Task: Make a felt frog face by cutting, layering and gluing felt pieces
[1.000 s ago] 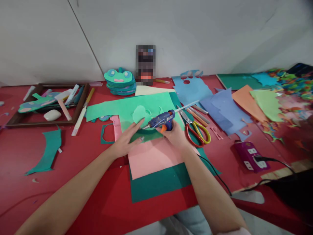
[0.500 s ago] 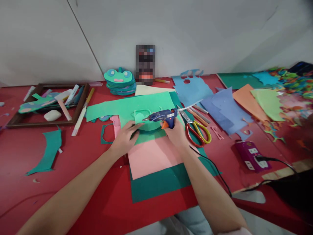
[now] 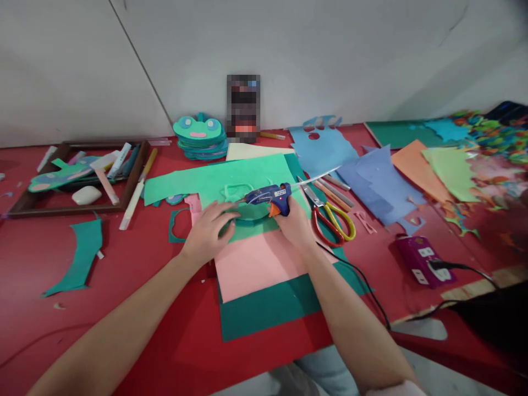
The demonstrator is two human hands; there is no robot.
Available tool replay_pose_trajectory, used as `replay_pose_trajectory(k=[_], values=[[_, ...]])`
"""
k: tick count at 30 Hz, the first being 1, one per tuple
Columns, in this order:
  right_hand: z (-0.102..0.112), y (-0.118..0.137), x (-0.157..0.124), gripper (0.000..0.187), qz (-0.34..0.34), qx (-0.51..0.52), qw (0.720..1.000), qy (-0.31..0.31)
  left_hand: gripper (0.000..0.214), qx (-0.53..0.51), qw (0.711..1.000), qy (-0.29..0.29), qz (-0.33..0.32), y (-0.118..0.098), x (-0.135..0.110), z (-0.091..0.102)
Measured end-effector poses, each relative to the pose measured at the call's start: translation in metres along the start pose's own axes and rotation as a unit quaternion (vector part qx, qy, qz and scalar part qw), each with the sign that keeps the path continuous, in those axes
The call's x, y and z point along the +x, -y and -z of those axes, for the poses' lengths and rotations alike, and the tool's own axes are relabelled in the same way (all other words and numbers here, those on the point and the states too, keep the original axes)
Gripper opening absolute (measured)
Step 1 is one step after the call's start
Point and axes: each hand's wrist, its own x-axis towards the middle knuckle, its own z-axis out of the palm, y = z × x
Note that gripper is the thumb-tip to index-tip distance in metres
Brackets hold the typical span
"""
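My right hand [image 3: 296, 224] grips a blue hot glue gun [image 3: 270, 197] with an orange trigger. A clear glue stick [image 3: 324, 175] juts from its back, and its nozzle points left towards my left hand. My left hand [image 3: 209, 231] rests over the light green foam sheet [image 3: 264, 166], thumb apart from the stretched fingers, fingertips close under the nozzle. Beneath the gun lies a rounded green foam piece [image 3: 253, 212] with a darker teal lower edge, partly hidden by the gun and my left fingers. Whether my left fingertips press a small piece is unclear.
Red-and-yellow-handled scissors [image 3: 330, 217] lie right of my right hand, beside several pens. A stack of frog-face cutouts [image 3: 200, 135] stands at the back. A wooden frame [image 3: 78, 210] with markers is left. A purple power box [image 3: 424, 261] and coloured foam sheets lie right.
The glue gun and my right hand have shifted slightly left. My left fingers have moved up and forward beneath the nozzle, and the small light green circle there no longer shows.
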Motion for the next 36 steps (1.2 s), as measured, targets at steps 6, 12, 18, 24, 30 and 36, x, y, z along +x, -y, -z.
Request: replay_pose_trajectory(k=[6,12,18,24,30,36], values=[[0.0004,0.0022,-0.0016,0.027,0.001,0.031,1.000,0.003,0.029,-0.014,0.998,0.041,-0.046,-0.0017,-0.0014,-0.0005],[0.0002,0.0035,-0.0025,0.034,0.033,0.049,0.998,-0.004,0.037,-0.025,0.982,0.137,-0.127,-0.0013,-0.0004,0.0012],[0.0005,0.0030,-0.0042,0.040,0.059,0.039,0.997,-0.002,0.037,-0.030,0.979,0.156,-0.130,0.0004,-0.0005,-0.0008],[0.0003,0.0068,-0.0062,0.052,0.045,0.026,0.999,-0.004,0.037,-0.015,0.979,0.152,-0.137,-0.0006,0.0002,-0.0004],[-0.0026,0.0092,-0.0075,0.044,0.068,-0.037,0.994,-0.071,0.035,-0.017,0.978,0.146,-0.150,0.0004,0.0009,-0.0007],[0.0064,0.0047,-0.0037,0.036,0.125,-0.103,0.968,-0.193,0.037,-0.033,0.978,0.141,-0.151,-0.0008,-0.0005,-0.0009]])
